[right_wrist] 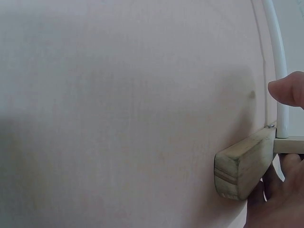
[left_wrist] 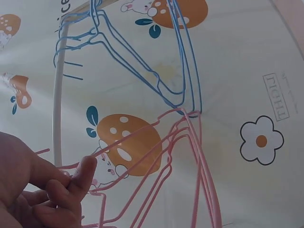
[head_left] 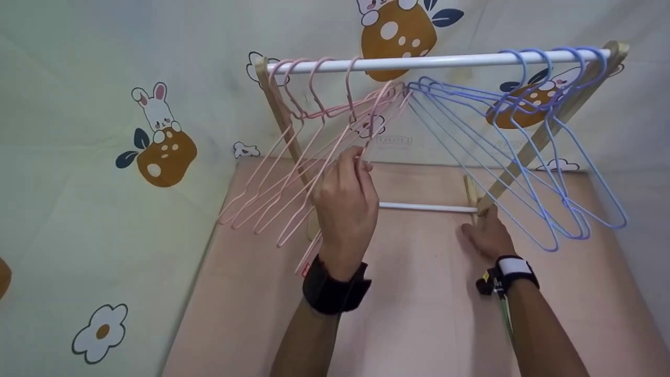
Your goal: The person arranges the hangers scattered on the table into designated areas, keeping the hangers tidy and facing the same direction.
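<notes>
My left hand point(head_left: 348, 201) pinches a pink hanger point(head_left: 370, 128) near its neck, below the white top rail point(head_left: 434, 61) of a small clothes rack. Whether that hanger's hook sits on the rail is hard to tell. In the left wrist view, thumb and fingers point(left_wrist: 83, 178) meet around the pink wire beside the rail. Several other pink hangers point(head_left: 285, 183) hang just left of this hand. My right hand point(head_left: 492, 238) holds the rack's lower right corner, where the wooden post point(head_left: 544, 139) meets its foot point(right_wrist: 242, 166); the thumb is above and the fingers are below.
Several blue hangers point(head_left: 570, 178) hang at the rail's right end. A white lower bar point(head_left: 426, 207) joins the rack's sides near the pink tabletop point(head_left: 408, 293). Behind stands a pale wall covering point(head_left: 209, 68) printed with rabbits and flowers.
</notes>
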Tool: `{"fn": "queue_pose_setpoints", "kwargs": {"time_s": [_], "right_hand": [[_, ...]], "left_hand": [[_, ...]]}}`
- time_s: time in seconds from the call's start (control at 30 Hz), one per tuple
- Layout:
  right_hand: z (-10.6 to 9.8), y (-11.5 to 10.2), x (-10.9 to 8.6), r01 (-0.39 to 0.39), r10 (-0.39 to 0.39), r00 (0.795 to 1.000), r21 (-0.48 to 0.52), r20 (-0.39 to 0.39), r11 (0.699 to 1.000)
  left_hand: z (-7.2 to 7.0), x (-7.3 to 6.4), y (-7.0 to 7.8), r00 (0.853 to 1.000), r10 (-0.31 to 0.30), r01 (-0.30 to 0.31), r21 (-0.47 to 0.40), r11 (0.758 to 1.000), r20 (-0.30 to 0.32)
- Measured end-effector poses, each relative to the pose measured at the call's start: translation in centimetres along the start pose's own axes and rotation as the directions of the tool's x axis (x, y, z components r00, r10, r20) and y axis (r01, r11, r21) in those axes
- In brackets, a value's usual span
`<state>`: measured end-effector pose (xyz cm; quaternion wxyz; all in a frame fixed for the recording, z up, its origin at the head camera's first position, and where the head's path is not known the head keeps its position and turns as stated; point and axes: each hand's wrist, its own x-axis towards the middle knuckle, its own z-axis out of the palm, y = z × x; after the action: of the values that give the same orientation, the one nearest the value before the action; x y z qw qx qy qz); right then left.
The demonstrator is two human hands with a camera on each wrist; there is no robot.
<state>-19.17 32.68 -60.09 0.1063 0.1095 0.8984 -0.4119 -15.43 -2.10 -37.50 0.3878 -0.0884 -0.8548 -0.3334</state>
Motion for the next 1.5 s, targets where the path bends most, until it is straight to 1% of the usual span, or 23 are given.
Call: {"fn": "queue_pose_setpoints", "kwargs": {"time_s": [0.17, 0.37, 0.47, 0.63, 0.7, 0.83, 1.13, 1.33, 1.43, 1.5], "right_hand": [[-0.1, -0.4, -0.4, -0.012, 0.012, 1.0, 0.01, 0.008, 1.0], [-0.1, -0.4, -0.2, -0.025, 0.025, 1.0, 0.008, 0.006, 1.0], [0.0, -0.1, 0.0, -0.023, 0.023, 1.0, 0.009, 0.0, 1.0], [0.3, 0.6, 0.5, 0.013, -0.013, 1.0, -0.006, -0.025, 1.0], [0.3, 0.8, 0.6, 0.024, -0.025, 0.999, -0.008, -0.035, 1.0], [0.5, 0.9, 0.6, 0.011, -0.011, 0.999, -0.004, -0.034, 1.0], [0.4, 0.2, 0.3, 0.008, -0.009, 0.999, -0.019, -0.051, 1.0], [0.7, 0.3, 0.2, -0.018, 0.019, 1.0, 0.01, -0.01, 1.0], [0.7, 0.5, 0.2, -0.028, 0.028, 1.0, 0.018, -0.001, 0.999], [0.8, 0.7, 0.4, -0.016, 0.016, 1.0, 0.013, -0.011, 1.0]], "left_hand": [[0.0, 0.9, 0.6, 1.0, 0.004, -0.003, 0.018, 1.0, -0.018], [0.1, 2.2, 1.1, 1.0, -0.015, 0.015, 0.004, 1.0, -0.026], [0.3, 2.8, 1.3, 0.999, -0.035, 0.035, 0.011, 0.999, -0.014], [0.8, 3.4, 1.4, 0.998, -0.053, 0.053, 0.029, 0.998, 0.014], [1.0, 3.5, 1.4, 0.998, -0.055, 0.054, 0.037, 0.998, 0.023], [1.5, 3.5, 1.4, 0.998, -0.052, 0.05, 0.068, 0.996, 0.031], [2.5, 3.2, 1.1, 0.999, -0.031, 0.028, 0.113, 0.993, 0.022], [3.2, 2.9, 0.5, 0.999, -0.039, 0.036, 0.118, 0.992, 0.024], [3.4, 2.9, 0.3, 0.999, -0.043, 0.039, 0.115, 0.993, 0.027], [3.4, 2.9, 0.2, 0.999, -0.044, 0.041, 0.117, 0.992, 0.03]]}}
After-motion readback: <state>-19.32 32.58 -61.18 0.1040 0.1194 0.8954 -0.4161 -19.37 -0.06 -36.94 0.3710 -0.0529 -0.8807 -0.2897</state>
